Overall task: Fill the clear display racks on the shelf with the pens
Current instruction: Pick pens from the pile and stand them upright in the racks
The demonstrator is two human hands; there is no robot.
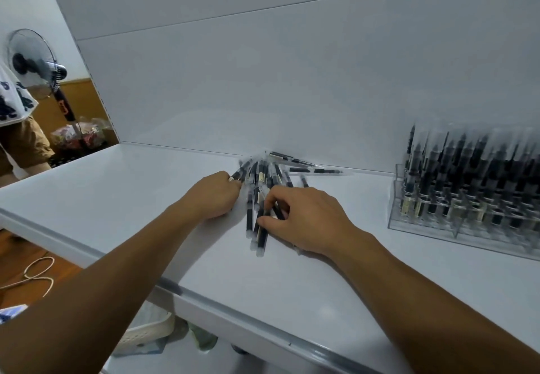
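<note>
Head view: where did the pens point(264, 176) lie?

Most lay in a loose, fanned heap on the white shelf point(131, 198), close to its back wall, with black barrels in clear wrappers. A few strays pointed off to the right along the wall.

And the hands?

Both were at the heap. The right hand point(309, 218) sat on its near side, thumb and forefinger pinched around a small bunch of pens. The ends of that bunch stuck out toward the shelf's front edge. The left hand point(214, 195) was against the heap's left side, knuckles up, its fingers point(233, 185) curled and touching the pens.

Was the left actually holding one?

I couldn't tell. The fingertips were hidden under the hand.

What of the display rack?

A clear display rack point(420, 223) stood on the same shelf, well to the right of the heap. It was stepped in rows and crowded with upright pens. It was blurred, so I couldn't count them.

Anything else?

Off the left end of the shelf were a standing fan point(29, 60), part of another person point(20, 139), and a pale cable point(38, 274) looped on the wooden floor. Below the front edge sat a white basket point(146, 332).
</note>
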